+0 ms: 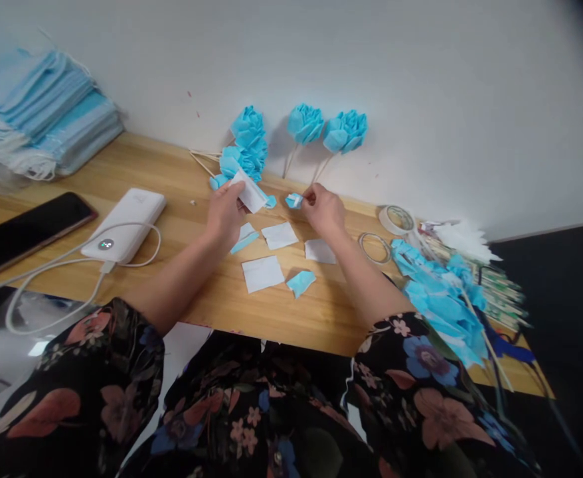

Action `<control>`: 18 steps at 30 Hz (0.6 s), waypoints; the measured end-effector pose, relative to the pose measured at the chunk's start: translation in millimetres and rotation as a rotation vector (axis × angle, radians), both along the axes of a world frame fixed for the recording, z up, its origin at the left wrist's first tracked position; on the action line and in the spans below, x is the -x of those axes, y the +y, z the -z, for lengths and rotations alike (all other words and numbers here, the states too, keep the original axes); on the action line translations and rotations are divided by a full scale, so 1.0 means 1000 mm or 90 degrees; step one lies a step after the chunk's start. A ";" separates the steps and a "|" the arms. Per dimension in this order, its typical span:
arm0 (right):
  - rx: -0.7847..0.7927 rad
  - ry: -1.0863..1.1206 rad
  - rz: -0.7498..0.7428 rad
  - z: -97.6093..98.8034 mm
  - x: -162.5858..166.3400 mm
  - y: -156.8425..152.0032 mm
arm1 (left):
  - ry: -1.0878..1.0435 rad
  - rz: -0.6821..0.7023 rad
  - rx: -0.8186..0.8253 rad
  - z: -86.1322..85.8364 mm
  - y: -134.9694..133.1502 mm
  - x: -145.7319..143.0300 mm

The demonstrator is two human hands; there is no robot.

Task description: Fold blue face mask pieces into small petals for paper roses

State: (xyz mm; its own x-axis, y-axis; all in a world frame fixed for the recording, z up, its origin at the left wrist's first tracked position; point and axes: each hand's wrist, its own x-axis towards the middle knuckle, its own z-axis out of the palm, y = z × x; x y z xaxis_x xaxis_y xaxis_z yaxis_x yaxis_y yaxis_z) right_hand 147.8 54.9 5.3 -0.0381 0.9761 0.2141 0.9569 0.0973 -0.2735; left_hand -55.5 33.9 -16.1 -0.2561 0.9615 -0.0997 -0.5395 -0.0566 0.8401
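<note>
My left hand [226, 211] is closed on a white piece of fabric [249, 192], tilted above the wooden table. To its right, my right hand [324, 210] pinches a small blue and white piece [294, 200] between thumb and fingertips. Below the hands lie several white cut squares [263, 273] and a blue scrap [301, 283]. A folded blue-edged piece [245, 240] rests near my left wrist. Behind my left hand are blue fabric flowers [249, 126] on sticks. Two more blue flowers [305, 123] lean on the wall.
At the left are a stack of blue masks [72, 113], a black phone [32, 229] and a white power bank [125, 226] with its cable. Tape rolls [374, 247] lie at the right, beside a heap of blue fabric [441, 299]. The wall [421, 133] closes off the back.
</note>
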 end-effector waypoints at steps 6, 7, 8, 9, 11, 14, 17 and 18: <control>-0.035 -0.207 -0.145 -0.006 0.017 -0.018 | -0.001 0.014 0.006 0.002 -0.001 -0.002; -0.016 -0.175 -0.181 -0.004 0.018 -0.019 | -0.006 0.012 0.010 0.001 -0.002 -0.003; 0.000 -0.113 -0.202 -0.002 0.018 -0.018 | -0.011 0.010 0.014 0.000 -0.002 -0.003; 0.014 -0.028 -0.213 0.000 0.015 -0.017 | -0.016 0.009 0.015 -0.002 -0.003 -0.004; 0.027 0.165 -0.194 0.002 0.006 -0.010 | -0.023 0.007 0.013 -0.003 -0.003 -0.004; 0.021 0.313 -0.175 0.005 -0.010 0.001 | -0.020 0.008 0.013 -0.003 -0.003 -0.004; 0.049 0.243 -0.155 0.010 -0.017 0.004 | -0.019 0.018 0.014 -0.003 -0.004 -0.005; 0.066 0.209 -0.153 0.013 -0.017 0.003 | -0.020 0.022 0.015 -0.003 -0.004 -0.005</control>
State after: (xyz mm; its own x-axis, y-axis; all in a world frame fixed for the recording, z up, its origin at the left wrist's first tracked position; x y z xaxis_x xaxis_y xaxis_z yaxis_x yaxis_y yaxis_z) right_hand 164.6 58.2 -7.3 -0.2133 0.9649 0.1534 0.7710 0.2627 -0.5802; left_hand -50.7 29.7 -13.6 -0.2192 0.9670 -0.1299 -0.5675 -0.0180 0.8232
